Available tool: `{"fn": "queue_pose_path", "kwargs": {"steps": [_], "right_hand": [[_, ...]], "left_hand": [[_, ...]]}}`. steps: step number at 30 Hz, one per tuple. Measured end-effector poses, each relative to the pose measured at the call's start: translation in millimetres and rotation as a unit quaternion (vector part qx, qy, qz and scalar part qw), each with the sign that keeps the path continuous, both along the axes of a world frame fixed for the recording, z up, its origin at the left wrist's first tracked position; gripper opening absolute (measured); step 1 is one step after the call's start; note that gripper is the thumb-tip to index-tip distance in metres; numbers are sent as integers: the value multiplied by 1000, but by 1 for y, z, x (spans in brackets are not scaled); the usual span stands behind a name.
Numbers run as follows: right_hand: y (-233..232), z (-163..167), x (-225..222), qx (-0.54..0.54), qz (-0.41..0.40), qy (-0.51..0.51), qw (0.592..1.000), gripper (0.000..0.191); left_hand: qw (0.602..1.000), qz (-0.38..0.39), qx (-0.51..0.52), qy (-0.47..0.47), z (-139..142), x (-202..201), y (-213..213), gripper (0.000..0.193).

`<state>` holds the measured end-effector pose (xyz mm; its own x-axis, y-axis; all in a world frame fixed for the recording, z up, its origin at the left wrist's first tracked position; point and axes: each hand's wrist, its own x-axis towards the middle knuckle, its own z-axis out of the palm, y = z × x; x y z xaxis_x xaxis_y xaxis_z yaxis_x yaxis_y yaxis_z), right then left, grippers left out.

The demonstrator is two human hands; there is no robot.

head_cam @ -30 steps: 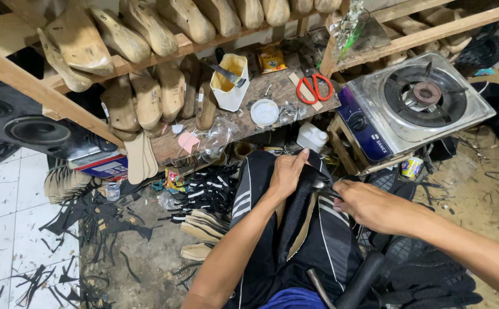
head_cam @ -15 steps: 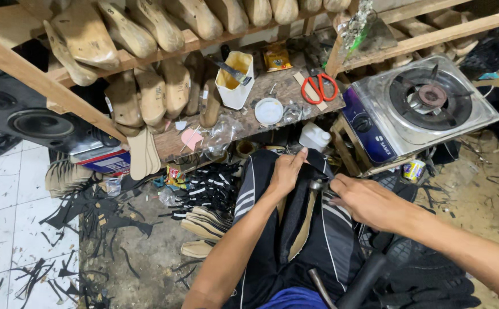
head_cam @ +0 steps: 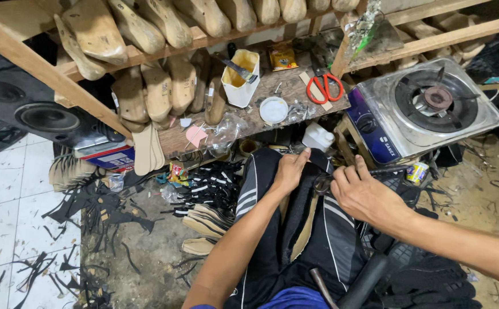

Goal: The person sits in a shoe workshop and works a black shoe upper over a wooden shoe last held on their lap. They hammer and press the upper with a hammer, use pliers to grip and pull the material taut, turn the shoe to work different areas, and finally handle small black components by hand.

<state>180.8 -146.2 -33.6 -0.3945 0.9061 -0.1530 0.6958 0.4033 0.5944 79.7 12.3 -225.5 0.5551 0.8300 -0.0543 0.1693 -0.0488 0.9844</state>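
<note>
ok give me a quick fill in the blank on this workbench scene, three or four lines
1. The scissors on the wooden bench have ____ handles.
2. The single-burner gas stove stands to the ____ of the scissors in the picture.
3. The left hand presses down on a ____ shoe upper lying on the person's lap.
4. The right hand grips a dark, thin ____ by its handle.

Missing words: red; right; black; tool

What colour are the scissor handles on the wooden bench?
Red, with the scissors lying flat on the bench; clearest in the head view.
</note>
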Motion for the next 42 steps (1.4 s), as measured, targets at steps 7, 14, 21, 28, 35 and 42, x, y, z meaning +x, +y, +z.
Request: {"fn": "queue_pose_path", "kwargs": {"steps": [7,14,21,28,35,42], "right_hand": [[-8,2,-9,-53,-91,85,991,9],[-22,-18,-6,-39,-119,106,986,16],[-8,-48,3,-162,-198,142,956,20],[21,-54,15,-206,-163,239,935,22],[11,-19,8,-119,-108,119,980,11],[7,-23,25,-167,-146,213,952,17]], "left_hand": [[1000,10,-3,28,-1,1,-1,68],[999,-5,6,49,-6,5,-6,70],[998,-5,11,61,-14,6,-10,67],[999,29,2,33,-23,5,-1,60],[1000,7,-12,25,-22,2,1,59],[1000,4,-6,16,-18,4,-4,59]]}}
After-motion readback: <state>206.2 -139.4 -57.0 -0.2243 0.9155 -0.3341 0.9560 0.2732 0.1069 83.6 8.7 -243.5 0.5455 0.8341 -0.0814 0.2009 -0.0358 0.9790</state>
